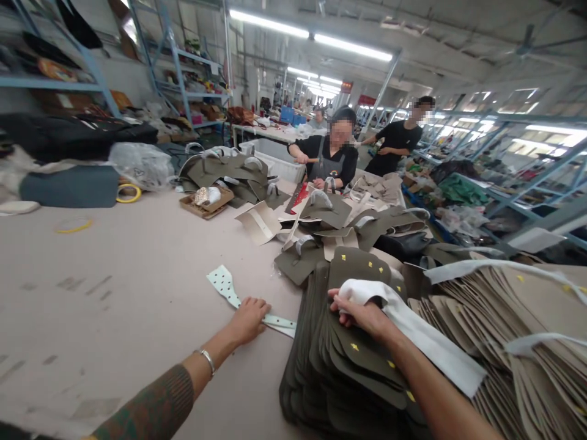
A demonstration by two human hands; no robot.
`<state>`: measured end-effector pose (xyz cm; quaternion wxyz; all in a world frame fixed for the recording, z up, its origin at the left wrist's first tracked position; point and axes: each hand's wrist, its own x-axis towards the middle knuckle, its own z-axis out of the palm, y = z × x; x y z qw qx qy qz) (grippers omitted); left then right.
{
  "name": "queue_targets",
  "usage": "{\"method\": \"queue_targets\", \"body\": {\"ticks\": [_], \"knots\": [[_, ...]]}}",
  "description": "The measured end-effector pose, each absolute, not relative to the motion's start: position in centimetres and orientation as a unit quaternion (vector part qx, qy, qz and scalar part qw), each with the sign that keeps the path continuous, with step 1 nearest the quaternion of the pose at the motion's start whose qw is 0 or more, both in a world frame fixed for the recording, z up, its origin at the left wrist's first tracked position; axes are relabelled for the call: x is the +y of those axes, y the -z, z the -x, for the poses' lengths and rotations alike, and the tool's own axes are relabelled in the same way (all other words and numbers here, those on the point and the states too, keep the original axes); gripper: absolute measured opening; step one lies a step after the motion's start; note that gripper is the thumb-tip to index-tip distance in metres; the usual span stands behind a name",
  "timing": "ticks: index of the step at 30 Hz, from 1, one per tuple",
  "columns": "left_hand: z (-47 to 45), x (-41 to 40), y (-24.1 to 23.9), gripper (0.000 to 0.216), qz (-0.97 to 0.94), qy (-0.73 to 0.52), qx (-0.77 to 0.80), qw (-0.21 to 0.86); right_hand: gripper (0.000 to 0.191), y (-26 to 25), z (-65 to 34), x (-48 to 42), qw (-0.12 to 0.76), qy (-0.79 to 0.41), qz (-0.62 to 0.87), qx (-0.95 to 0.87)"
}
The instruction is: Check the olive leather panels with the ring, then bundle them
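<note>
My left hand (250, 319) is low over the table, its fingers curled closed over a pale mint strip with dark dots (223, 286). One end of the strip fans out on the tabletop, and the other reaches the foot of a stack of dark olive panels (316, 342). My right hand (367, 316) is above this stack, closed on a white cloth strip (426, 342). The cloth loops over the hand and trails down to the right past the forearm. Small yellow marks dot the top panel's edges.
Beige panels (518, 324) with white bands are piled at the right. Olive bag pieces with handles (325, 208) cover the table's far part. A co-worker (339, 153) holds a wooden-handled tool there; another person (394, 140) stands behind. Yellow tape (128, 193) lies at the left.
</note>
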<state>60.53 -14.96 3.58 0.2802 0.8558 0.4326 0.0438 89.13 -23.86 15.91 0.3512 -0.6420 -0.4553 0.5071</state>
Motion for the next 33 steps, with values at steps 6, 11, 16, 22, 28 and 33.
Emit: {"method": "queue_targets", "body": {"ticks": [6,11,16,22,28,33], "knots": [[-59.7,-13.6,-2.5,0.013,-0.876,0.037,0.425,0.225,0.044,-16.5,-88.8,-24.0,0.310,-0.471,0.675,-0.475],[-59.6,-12.6,-2.7,0.025,-0.877,0.061,0.426,0.214,0.036,-17.1,-88.8,-24.5,0.262,-0.442,0.690,-0.509],[-58.7,-10.4,-4.1,0.020,-0.872,0.071,0.435,0.215,0.030,-17.6,-89.0,-25.1,0.247,-0.440,0.702,-0.503],[-57.8,-7.3,-7.8,0.021,-0.848,0.105,0.453,0.255,0.028,-16.9,-89.8,-25.5,0.249,-0.463,0.711,-0.467],[-57.2,-7.4,-14.3,0.037,-0.800,0.165,0.398,0.417,0.030,-16.7,-90.0,-25.4,0.245,-0.455,0.707,-0.483],[-60.7,-11.0,-18.2,0.031,-0.733,-0.035,0.253,0.630,0.035,-17.1,-89.7,-25.5,0.249,-0.439,0.719,-0.478]]}}
